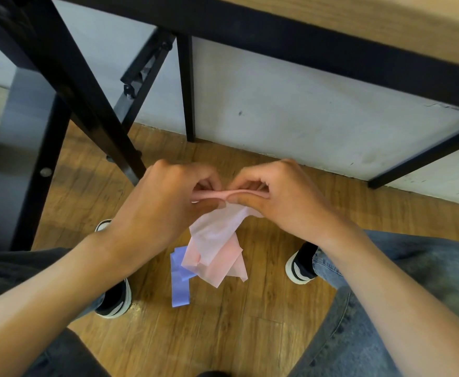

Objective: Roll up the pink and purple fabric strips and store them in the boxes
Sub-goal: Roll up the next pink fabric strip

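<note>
Pink strip [217, 240] thin, creased, top edge pinched between left hand [165, 202] and right hand [280, 202], tail dangling over purple strip [179, 278] on floor [222, 336]

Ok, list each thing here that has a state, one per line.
Pink fabric strip: top edge pinched and started into a roll, rest hanging loose.
Purple fabric strip: unrolled, lying on the wooden floor.
Left hand: pinches the pink roll.
Right hand: pinches the pink roll.
</note>
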Motion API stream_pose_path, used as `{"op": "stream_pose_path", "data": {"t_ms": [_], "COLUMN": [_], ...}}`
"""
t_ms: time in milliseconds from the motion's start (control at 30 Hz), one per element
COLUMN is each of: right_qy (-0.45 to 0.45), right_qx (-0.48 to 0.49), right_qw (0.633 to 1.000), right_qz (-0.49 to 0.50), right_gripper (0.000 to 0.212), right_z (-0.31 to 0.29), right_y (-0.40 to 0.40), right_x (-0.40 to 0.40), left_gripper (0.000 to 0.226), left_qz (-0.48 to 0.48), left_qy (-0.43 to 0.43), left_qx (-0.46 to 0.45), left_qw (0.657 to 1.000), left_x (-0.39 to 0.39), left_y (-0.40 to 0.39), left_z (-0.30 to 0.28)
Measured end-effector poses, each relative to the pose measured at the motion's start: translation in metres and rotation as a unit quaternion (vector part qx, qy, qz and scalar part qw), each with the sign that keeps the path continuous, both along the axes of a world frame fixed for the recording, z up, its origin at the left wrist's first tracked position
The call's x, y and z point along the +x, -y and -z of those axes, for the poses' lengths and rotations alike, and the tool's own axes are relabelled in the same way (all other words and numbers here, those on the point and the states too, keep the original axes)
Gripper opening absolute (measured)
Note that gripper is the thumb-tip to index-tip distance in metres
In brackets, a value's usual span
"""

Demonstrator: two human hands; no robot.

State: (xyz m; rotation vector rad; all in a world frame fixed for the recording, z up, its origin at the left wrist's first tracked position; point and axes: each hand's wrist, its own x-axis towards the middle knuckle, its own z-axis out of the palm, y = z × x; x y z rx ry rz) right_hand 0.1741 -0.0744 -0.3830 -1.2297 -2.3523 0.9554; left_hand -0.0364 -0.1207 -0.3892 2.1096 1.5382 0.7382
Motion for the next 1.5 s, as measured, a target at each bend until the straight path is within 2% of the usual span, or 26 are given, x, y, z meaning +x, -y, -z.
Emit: {"op": "stream_pose_path", "data": {"t_ms": [67,167,267,333,433,500,600,667,700,767,867,1000,1100,1233,1333,1500], "right_qy": [-0.017,-0.034,0.013,0.03,-0.011,-0.033,-0.045,-0.028,-0.01,0.022,0.0,-0.042,-0.004,0.007,-0.02,0.005], "right_qx": [0.019,0.022,0.019,-0.002,-0.011,0.0,-0.001,-0.026,-0.035,-0.024,0.012,0.02,-0.004,0.035,0.045,0.024], "right_qw": [1.0,0.999,1.0,1.0,1.0,0.999,0.999,0.999,0.999,0.999,1.0,0.999,1.0,0.999,0.999,1.0], "right_qz": [0.013,0.017,0.004,-0.003,0.019,0.03,0.031,0.025,0.019,0.0,0.007,0.025,0.015,-0.001,0.016,-0.004], "right_gripper": [0.008,0.017,0.032,0.023,0.008,0.007,0.02,0.035,0.036,0.021,0.012,0.019,0.039,0.014,0.009,0.029], "right_z": [0.0003,0.0008,0.0013,0.0014,0.0,-0.002,-0.0015,0.0009,0.0019,0.0034,0.0019,-0.0016,0.0023,0.0039,-0.0004,0.0041], "right_y": [-0.0001,-0.0003,-0.0004,-0.001,-0.0009,-0.0008,0.0004,0.0002,0.0001,0.0,0.0028,0.003,0.0011,0.0012,0.0023,0.001], "right_x": [0.0007,0.001,0.0026,0.0027,0.0023,0.0025,0.0012,0.0006,0.0005,-0.0003,-0.001,-0.0006,0.0011,0.0007,0.0009,0.0021], "left_gripper": [0.021,0.023,0.018,0.02,0.032,0.033,0.022,0.016,0.017,0.017,0.026,0.037,0.022,0.019,0.026,0.021], "left_qz": [0.015,0.036,0.012,0.002,0.003,0.018,0.035,0.023,0.014,0.003,0.014,0.036,0.014,-0.013,0.007,-0.008], "left_qy": [-0.001,-0.002,0.013,0.014,0.008,-0.019,-0.038,-0.033,-0.024,-0.007,-0.016,-0.032,-0.024,-0.029,-0.05,0.0], "left_qx": [-0.019,-0.01,0.003,0.011,-0.004,-0.022,-0.018,-0.001,0.009,0.013,-0.007,-0.033,-0.009,0.011,-0.006,0.01], "left_qw": [1.0,0.999,1.0,1.0,1.0,0.999,0.998,0.999,1.0,1.0,1.0,0.998,1.0,0.999,0.999,1.0], "left_x": [0.0004,0.0,-0.0015,-0.0021,-0.0019,-0.0015,-0.0025,-0.0036,-0.0039,-0.0032,-0.0023,-0.0018,-0.0024,-0.0028,-0.0021,-0.0036], "left_y": [-0.0009,-0.0019,-0.0018,-0.002,-0.0027,-0.0026,-0.0028,-0.0022,-0.0017,-0.001,-0.0013,-0.0007,0.0,0.0008,-0.0006,0.0003], "left_z": [0.0004,0.0017,-0.0002,-0.0011,-0.0014,-0.0001,0.0025,0.0006,-0.0009,-0.0045,-0.0041,-0.0025,-0.0036,-0.006,-0.0037,-0.005]}}
